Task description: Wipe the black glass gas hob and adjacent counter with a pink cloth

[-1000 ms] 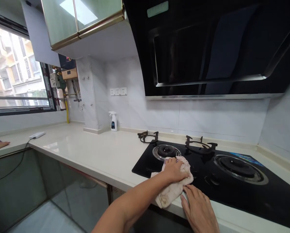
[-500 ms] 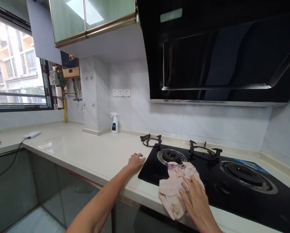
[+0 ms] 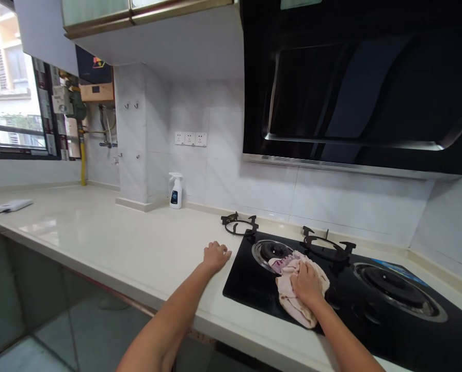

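Note:
My right hand [image 3: 307, 283] is closed over a crumpled pale pink cloth [image 3: 292, 302], pressing it on the black glass stove top [image 3: 254, 294] just in front of the left burner [image 3: 269, 251]. My left hand [image 3: 216, 255] rests on the cream countertop [image 3: 118, 243] beside the stove's left edge, fingers curled loosely, holding nothing. Two loose black pan supports lie behind: one [image 3: 238, 225] on the counter at the stove's back left corner, one [image 3: 327, 244] on the glass between the burners.
A right burner [image 3: 399, 292] sits further right. A black range hood [image 3: 354, 82] hangs low above the stove. A white spray bottle [image 3: 175, 191] stands by the back wall. A white device with a cable [image 3: 12, 205] lies at far left.
My right hand has gathered the cloth and moved it up the glass toward the left burner. My left hand stayed on the counter. The view has shifted right and slightly down.

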Demonstrator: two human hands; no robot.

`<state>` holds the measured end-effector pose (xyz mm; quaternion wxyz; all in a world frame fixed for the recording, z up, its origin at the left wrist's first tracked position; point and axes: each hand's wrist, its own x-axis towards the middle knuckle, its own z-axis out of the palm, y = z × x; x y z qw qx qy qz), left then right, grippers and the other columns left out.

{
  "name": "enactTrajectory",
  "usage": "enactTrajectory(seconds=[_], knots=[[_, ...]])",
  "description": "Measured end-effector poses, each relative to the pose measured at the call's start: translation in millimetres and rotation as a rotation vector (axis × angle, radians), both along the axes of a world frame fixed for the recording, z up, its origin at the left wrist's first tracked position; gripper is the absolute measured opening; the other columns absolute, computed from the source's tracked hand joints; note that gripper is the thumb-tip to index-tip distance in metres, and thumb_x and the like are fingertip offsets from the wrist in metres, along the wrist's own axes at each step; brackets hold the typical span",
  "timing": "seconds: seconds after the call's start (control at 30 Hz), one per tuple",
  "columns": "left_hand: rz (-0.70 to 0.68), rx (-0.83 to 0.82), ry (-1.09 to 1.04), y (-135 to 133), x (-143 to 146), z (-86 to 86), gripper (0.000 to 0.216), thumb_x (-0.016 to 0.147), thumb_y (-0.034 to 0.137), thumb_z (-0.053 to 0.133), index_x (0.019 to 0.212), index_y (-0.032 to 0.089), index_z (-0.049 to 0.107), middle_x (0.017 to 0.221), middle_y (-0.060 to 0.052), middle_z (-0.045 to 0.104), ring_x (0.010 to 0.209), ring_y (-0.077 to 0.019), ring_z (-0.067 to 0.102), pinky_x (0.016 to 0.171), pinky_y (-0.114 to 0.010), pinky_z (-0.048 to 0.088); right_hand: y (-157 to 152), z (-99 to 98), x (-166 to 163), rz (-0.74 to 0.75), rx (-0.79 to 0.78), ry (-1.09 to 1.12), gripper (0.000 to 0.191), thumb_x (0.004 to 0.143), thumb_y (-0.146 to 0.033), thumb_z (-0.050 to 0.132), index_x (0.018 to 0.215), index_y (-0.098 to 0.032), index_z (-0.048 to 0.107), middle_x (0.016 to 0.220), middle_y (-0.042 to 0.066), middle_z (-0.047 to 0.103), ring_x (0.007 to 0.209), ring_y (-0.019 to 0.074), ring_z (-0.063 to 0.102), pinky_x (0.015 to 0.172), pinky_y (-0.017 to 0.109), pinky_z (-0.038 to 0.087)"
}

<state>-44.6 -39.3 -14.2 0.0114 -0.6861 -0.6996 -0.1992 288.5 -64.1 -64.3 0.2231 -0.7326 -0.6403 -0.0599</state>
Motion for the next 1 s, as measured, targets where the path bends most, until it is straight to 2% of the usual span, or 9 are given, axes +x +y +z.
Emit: enactTrajectory(seconds=[0.1,0.2,0.3,0.43,0.5,0.63,0.83,0.9,1.0], knots=[[-0.024,0.054,0.031,3,0,-9.4,0.043,0.095,0.049,0.046,0.12,0.023,0.069,0.127,-0.014,0.061,0.125,-0.0317,0.049,0.105,-0.046,0.036,26,4.2,19,0.002,-0.001,-0.038,0.06,0.09,-0.022,0.04,0.148,-0.01,0.045,0.154,0.017,0.044,0.147,0.0285,0.034,0.119,0.041,0.028],[-0.049,0.081,0.067,5,0,-18.1,0.043,0.096,0.05,0.046,0.122,0.022,0.067,0.127,-0.015,0.06,0.124,-0.0314,0.049,0.104,-0.046,0.036,53,5.0,29,-0.028,-0.019,-0.046,0.061,0.09,-0.017,0.035,0.151,-0.014,0.043,0.157,0.014,0.041,0.148,0.0258,0.034,0.119,0.04,0.028],[-0.087,0.076,0.092,8,-1,-22.6,0.044,0.097,0.049,0.043,0.126,0.024,0.064,0.138,-0.014,0.056,0.129,-0.0308,0.048,0.107,-0.049,0.035,77,4.0,32,-0.07,-0.042,-0.04,0.062,0.093,-0.019,0.033,0.155,-0.017,0.037,0.161,0.013,0.034,0.149,0.0278,0.032,0.118,0.044,0.029],[-0.113,0.029,0.092,10,-2,-22.7,0.045,0.099,0.05,0.04,0.132,0.026,0.058,0.146,-0.012,0.052,0.136,-0.0297,0.044,0.113,-0.053,0.029,96,7.2,34,-0.071,-0.085,-0.042,0.068,0.092,-0.023,0.039,0.159,-0.026,0.028,0.164,0.01,0.029,0.148,0.0296,0.034,0.117,0.048,0.031],[-0.118,0.011,0.082,10,-2,-21.1,0.045,0.099,0.05,0.039,0.133,0.026,0.058,0.148,-0.011,0.051,0.138,-0.0294,0.043,0.114,-0.053,0.029,97,12.0,33,-0.066,-0.098,-0.047,0.066,0.092,-0.023,0.039,0.158,-0.032,0.032,0.164,0.007,0.03,0.146,0.03,0.037,0.115,0.05,0.033],[-0.122,-0.007,0.057,8,-3,-15.9,0.043,0.099,0.049,0.04,0.13,0.027,0.06,0.145,-0.01,0.055,0.137,-0.0284,0.045,0.113,-0.051,0.032,79,22.2,26,-0.084,-0.099,-0.056,0.056,0.094,-0.025,0.038,0.148,-0.036,0.048,0.162,0.004,0.034,0.142,0.0321,0.041,0.113,0.051,0.035],[-0.123,-0.025,0.041,10,-4,-13.9,0.044,0.098,0.05,0.04,0.13,0.027,0.06,0.143,-0.01,0.056,0.136,-0.0293,0.045,0.112,-0.051,0.031,20,23.2,2,-0.083,-0.085,-0.075,0.051,0.098,-0.021,0.031,0.145,-0.021,0.05,0.151,0.018,0.04,0.134,0.0371,0.047,0.109,0.055,0.035],[-0.122,-0.03,0.039,12,-4,-15.7,0.045,0.098,0.05,0.04,0.131,0.026,0.06,0.145,-0.011,0.054,0.137,-0.0295,0.044,0.113,-0.051,0.03,-3,22.0,-8,-0.05,-0.083,-0.08,0.048,0.098,-0.027,0.035,0.143,-0.018,0.051,0.15,0.021,0.039,0.133,0.0386,0.046,0.109,0.056,0.034],[-0.125,-0.031,0.037,14,-4,-18.1,0.046,0.098,0.051,0.04,0.132,0.027,0.059,0.146,-0.011,0.054,0.137,-0.0296,0.043,0.113,-0.05,0.029,-38,22.3,-28,0.008,-0.075,-0.07,0.05,0.099,-0.046,0.041,0.139,-0.019,0.053,0.149,0.022,0.037,0.131,0.0429,0.044,0.107,0.059,0.033]])
